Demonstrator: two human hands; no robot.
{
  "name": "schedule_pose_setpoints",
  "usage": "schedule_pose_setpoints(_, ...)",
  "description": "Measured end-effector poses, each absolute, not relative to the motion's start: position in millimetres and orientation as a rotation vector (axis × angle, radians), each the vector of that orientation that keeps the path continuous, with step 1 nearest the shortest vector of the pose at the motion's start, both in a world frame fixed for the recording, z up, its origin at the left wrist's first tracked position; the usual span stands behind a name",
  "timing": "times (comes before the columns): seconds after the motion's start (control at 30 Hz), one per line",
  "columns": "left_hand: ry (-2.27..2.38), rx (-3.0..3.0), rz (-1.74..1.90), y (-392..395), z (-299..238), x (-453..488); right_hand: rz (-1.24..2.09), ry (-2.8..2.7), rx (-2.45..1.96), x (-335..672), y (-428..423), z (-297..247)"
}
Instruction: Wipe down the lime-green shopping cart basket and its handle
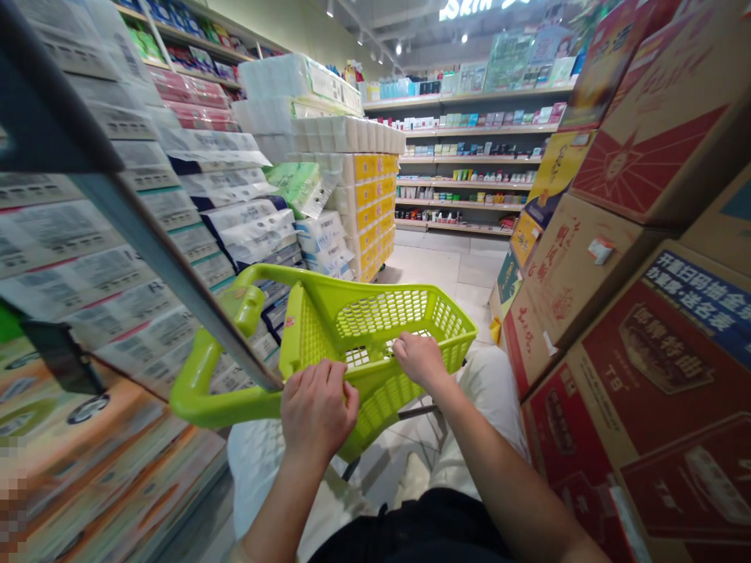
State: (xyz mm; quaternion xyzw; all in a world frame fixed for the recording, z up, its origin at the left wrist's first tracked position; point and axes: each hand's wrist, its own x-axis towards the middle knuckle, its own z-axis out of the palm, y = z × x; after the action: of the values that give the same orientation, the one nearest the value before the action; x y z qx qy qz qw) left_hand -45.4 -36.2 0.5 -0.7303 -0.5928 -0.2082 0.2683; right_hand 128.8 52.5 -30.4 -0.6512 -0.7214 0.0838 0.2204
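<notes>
A lime-green plastic shopping cart (375, 407) with perforated walls stands at an angle just in front of my legs. My left hand (320, 410) is closed over its near rim, close to where the handle (235, 407) joins the basket. Farther along the same rim, my right hand (421, 358) is curled over the edge with its fingertips on the inner side. The undersides of both hands' grips are hidden. A metal pole (193, 289) slants down from the upper left and meets the cart beside my left hand.
Stacked cardboard cartons (622, 313) rise close on my right. On the left stand piles of wrapped paper packs (146, 274) and a tall stack of yellow-and-white packages (369, 203). Tiled floor (440, 254) runs between them to shelves of small boxes (469, 148) at the back.
</notes>
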Motion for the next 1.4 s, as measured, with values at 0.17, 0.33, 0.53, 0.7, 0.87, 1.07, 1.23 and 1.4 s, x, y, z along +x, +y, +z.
schedule_pose_setpoints(0.17,-1.604,-1.946,-0.550,-34.1,-1.2,-44.3,0.233,-2.005,-1.731,112.4,42.1,-29.5)
schedule_pose_setpoints(0.33,-1.604,-1.965,-0.524,-34.7,-2.1,-48.5,0.222,-2.110,-1.366,74.4,28.2,-31.6)
schedule_pose_setpoints(0.53,-1.594,-1.957,-0.549,-36.4,-0.7,-52.1,0.093,-2.009,-1.541,118.7,42.8,-50.4)
schedule_pose_setpoints(0.7,-1.615,-1.942,-0.581,-33.5,-0.7,-53.2,-0.062,-1.758,-1.739,162.4,54.1,-68.6)
schedule_pose_setpoints(0.87,-1.627,-1.909,-0.520,-29.7,-1.5,-55.3,0.033,-1.769,-1.409,121.6,33.1,-71.9)
schedule_pose_setpoints(1.07,-1.603,-1.923,-0.490,-28.6,-2.4,-61.1,0.115,-1.865,-1.014,86.5,10.7,-71.1)
schedule_pose_setpoints(1.23,-1.571,-1.931,-0.529,-25.8,-3.0,-66.6,0.011,-1.796,-1.151,133.2,25.5,-90.1)
schedule_pose_setpoints(1.4,-1.557,-1.944,-0.545,-23.5,-4.2,-67.9,-0.035,-1.594,-1.331,156.9,35.3,-99.7)
